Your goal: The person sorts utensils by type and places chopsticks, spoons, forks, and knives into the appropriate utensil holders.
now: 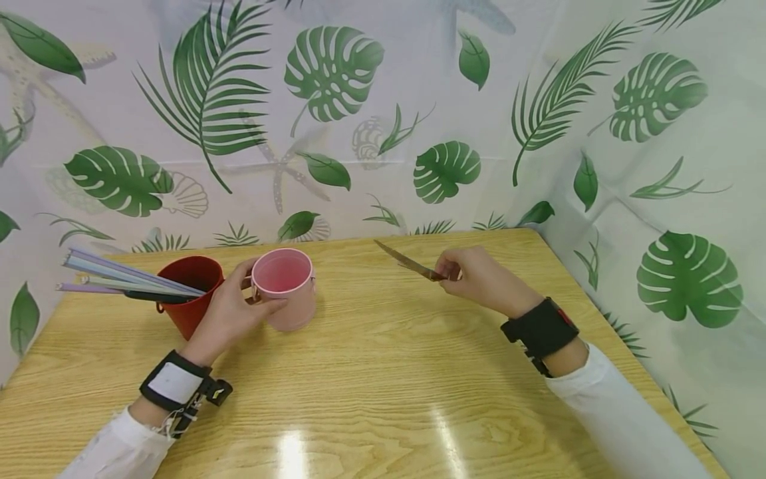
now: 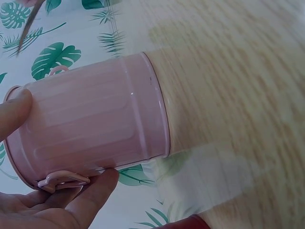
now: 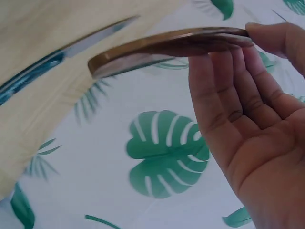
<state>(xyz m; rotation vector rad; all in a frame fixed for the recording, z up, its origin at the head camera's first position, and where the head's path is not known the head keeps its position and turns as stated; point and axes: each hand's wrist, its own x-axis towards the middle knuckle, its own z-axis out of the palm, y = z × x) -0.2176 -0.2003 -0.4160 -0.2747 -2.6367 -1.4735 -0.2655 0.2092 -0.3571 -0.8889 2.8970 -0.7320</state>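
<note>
My left hand (image 1: 227,311) grips a small pink metal bucket (image 1: 293,311) near its rim, thumb on one side and fingers by the side loop. The bucket (image 2: 88,119) stands upright; whether its base touches the table cannot be told. My right hand (image 1: 481,276) pinches one end of a thin, flat brown piece (image 1: 413,265) above the table. In the right wrist view this piece (image 3: 157,45) appears nearly edge-on with a curved edge; its exact kind is unclear. Thumb and fingertips press it from opposite sides.
Left of the pink bucket, a red bucket (image 1: 187,318) holds several long pale rods (image 1: 128,271) and a dark one. A slim thing with a blue-green part (image 3: 33,76) and pale tapered end shows in the right wrist view. Leaf-patterned cloth (image 1: 359,166) borders the wooden table (image 1: 359,392).
</note>
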